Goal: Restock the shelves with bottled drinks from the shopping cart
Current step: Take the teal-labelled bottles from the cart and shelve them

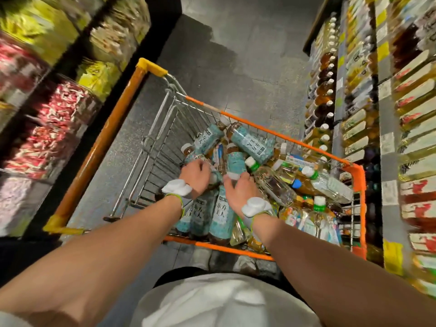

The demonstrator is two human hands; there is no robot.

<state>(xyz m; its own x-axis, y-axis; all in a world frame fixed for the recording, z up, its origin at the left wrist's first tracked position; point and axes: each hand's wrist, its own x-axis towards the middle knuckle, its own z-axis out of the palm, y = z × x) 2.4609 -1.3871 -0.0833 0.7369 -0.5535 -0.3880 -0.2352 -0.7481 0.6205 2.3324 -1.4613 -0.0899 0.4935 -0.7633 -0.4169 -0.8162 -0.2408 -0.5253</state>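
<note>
Over cart [259, 129] | left hand [194, 174] curled on teal bottle [197, 158], seemingly gripping | right hand [241, 188] half-open, touching white cap [232, 176]

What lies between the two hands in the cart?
In the head view, teal-labelled bottles fill the gap between the left hand and the right hand, inside the cart.

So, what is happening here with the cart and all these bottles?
A person stands over an orange-rimmed shopping cart piled with bottled drinks, in a shop aisle. Both hands are down among the teal-labelled bottles. The left hand curls over one, with its grip hidden, and the right hand spreads its fingers around the top of a white-capped bottle. No bottle is lifted out yet. The drinks shelf on the right looks well filled.
</note>
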